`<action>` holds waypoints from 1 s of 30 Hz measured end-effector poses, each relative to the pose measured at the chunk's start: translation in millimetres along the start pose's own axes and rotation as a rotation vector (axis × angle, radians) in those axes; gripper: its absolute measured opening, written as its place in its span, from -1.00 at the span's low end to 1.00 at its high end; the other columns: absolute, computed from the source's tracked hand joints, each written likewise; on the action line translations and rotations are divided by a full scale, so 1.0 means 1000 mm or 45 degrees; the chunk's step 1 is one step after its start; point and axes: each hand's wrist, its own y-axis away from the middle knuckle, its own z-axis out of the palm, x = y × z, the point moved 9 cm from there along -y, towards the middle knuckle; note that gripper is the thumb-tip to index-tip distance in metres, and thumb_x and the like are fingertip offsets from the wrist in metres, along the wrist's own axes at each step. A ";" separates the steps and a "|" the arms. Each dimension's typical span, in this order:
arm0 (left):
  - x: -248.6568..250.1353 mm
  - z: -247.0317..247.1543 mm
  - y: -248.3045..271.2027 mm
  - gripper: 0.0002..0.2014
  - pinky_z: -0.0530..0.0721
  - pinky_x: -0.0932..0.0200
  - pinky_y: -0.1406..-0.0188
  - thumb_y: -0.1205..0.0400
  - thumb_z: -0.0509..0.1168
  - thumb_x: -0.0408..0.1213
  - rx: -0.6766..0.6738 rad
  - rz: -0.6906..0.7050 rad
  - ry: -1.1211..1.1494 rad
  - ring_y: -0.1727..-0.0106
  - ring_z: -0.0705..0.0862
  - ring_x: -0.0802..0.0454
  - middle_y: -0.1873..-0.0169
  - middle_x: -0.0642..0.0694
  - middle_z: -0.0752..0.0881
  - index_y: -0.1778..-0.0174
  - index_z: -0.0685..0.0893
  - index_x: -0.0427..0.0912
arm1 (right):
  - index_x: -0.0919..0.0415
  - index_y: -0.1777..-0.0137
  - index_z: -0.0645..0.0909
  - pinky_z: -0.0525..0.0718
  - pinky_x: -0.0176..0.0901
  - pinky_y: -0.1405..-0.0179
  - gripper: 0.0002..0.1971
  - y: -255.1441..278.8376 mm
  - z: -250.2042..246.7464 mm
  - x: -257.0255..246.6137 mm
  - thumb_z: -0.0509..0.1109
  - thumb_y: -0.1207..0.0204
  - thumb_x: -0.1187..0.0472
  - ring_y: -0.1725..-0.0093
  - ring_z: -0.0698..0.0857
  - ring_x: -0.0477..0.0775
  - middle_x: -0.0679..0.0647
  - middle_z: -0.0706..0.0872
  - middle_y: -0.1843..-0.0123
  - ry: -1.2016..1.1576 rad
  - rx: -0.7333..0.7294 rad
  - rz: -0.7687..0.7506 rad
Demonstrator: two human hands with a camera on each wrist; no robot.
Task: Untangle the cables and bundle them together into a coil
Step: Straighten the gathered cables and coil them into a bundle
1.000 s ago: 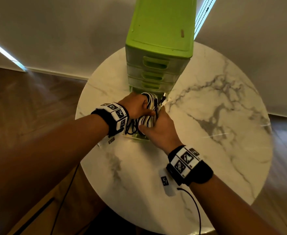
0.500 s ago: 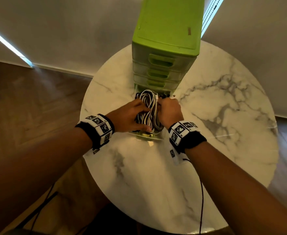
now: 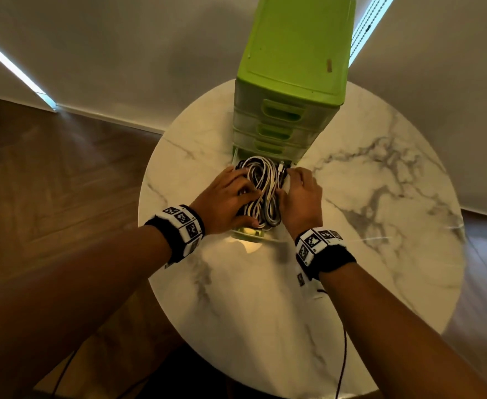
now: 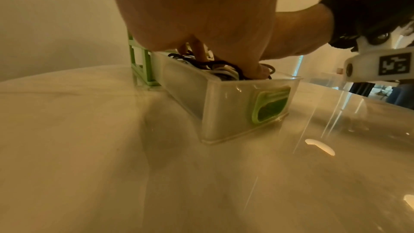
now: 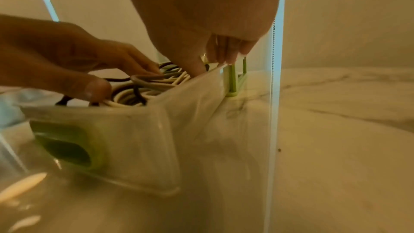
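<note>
A bundle of white, grey and black cables [image 3: 262, 191] lies looped in the pulled-out bottom drawer [image 3: 248, 234] of a green drawer unit [image 3: 294, 67]. My left hand [image 3: 233, 197] lies on the bundle's left side, fingers spread over the loops and thumb near the drawer's front. My right hand [image 3: 297, 191] is at the drawer's right wall. In the right wrist view its fingers [image 5: 197, 66] point straight down onto the cables [image 5: 143, 86] beside the translucent drawer wall [image 5: 134, 139]. The left wrist view shows my left fingertips [image 4: 253, 72] among the cables [image 4: 224, 70].
The drawer unit stands at the back of a round white marble table [image 3: 380, 226], its upper drawers pushed in. Bare tabletop lies in front and to the right. A thin black cord [image 3: 343, 355] hangs from my right wrist over the near edge. Wooden floor surrounds the table.
My right hand has moved from in front of the bundle to its right side. My left hand has slid back onto the bundle's left side, and the cables now sit lower in the drawer.
</note>
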 end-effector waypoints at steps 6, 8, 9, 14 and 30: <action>-0.013 0.001 -0.001 -0.22 -0.16 -0.29 -0.74 -0.51 0.16 0.52 -0.090 -0.082 -0.014 -0.77 0.08 -0.31 -0.72 -0.43 0.13 -0.49 0.65 0.07 | 0.32 -0.62 0.37 0.31 0.20 -0.54 -0.35 -0.006 0.015 -0.014 0.41 -0.52 0.32 -0.59 0.44 0.31 0.31 0.43 -0.62 0.192 -0.186 -0.149; -0.014 -0.001 -0.003 -0.22 -0.14 -0.33 -0.73 -0.51 0.13 0.55 -0.097 -0.058 -0.102 -0.76 0.14 -0.28 -0.72 -0.43 0.17 -0.50 0.62 0.10 | 0.39 -0.63 0.34 0.32 0.24 -0.54 -0.32 -0.004 0.021 -0.016 0.44 -0.50 0.34 -0.58 0.44 0.37 0.37 0.39 -0.63 0.250 -0.239 -0.190; -0.014 -0.002 -0.004 -0.22 -0.13 -0.36 -0.72 -0.52 0.10 0.56 -0.097 -0.049 -0.151 -0.76 0.16 -0.28 -0.71 -0.42 0.21 -0.50 0.61 0.12 | 0.42 -0.63 0.33 0.34 0.26 -0.53 -0.30 -0.003 0.024 -0.016 0.46 -0.50 0.34 -0.55 0.48 0.39 0.39 0.38 -0.63 0.294 -0.264 -0.209; -0.017 0.001 -0.006 -0.19 -0.12 -0.47 -0.66 -0.49 -0.02 0.64 -0.150 -0.107 -0.264 -0.76 0.16 -0.23 -0.72 -0.30 0.26 -0.50 0.56 0.24 | 0.43 -0.62 0.29 0.31 0.27 -0.52 -0.32 -0.011 0.033 -0.018 0.42 -0.54 0.28 -0.34 0.62 0.36 0.38 0.32 -0.62 0.496 -0.395 -0.261; -0.045 -0.002 0.001 -0.15 0.09 -0.13 -0.73 -0.55 0.29 0.39 -0.197 -0.308 0.480 -0.78 0.04 0.07 -0.78 -0.05 0.11 -0.63 0.34 -0.09 | 0.25 -0.79 -0.17 -0.28 0.35 -0.71 -0.19 0.016 0.056 -0.019 -0.40 -0.68 -0.28 -0.80 -0.21 0.11 0.20 -0.24 -0.81 0.427 -0.427 -0.226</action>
